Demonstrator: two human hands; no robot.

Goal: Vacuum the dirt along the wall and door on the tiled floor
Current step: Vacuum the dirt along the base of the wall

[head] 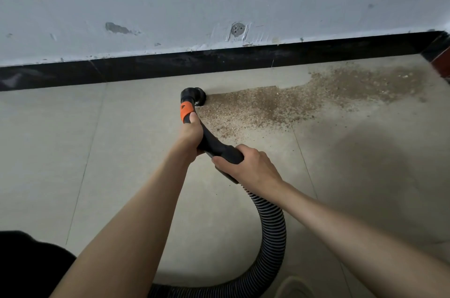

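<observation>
A black vacuum handle [216, 145] with an orange band ends in a round brush nozzle [196, 97] that sits on the beige tiled floor [121, 151], at the left edge of a brown dirt patch [280, 105]. My left hand [192, 133] grips the handle just below the orange band, thumb along it. Lower down, my right hand [246, 166] grips the handle where the ribbed black hose [272, 232] joins. The dirt spreads rightward to a denser patch by the wall [365, 81]. A clean strip runs between the dirt and the skirting.
A black skirting board [219, 61] runs along the scuffed grey wall [219, 0]. A red-brown door edge [440, 66] shows at the far right. The hose loops down to the bottom edge. Dark clothing [29, 263] fills the lower left corner.
</observation>
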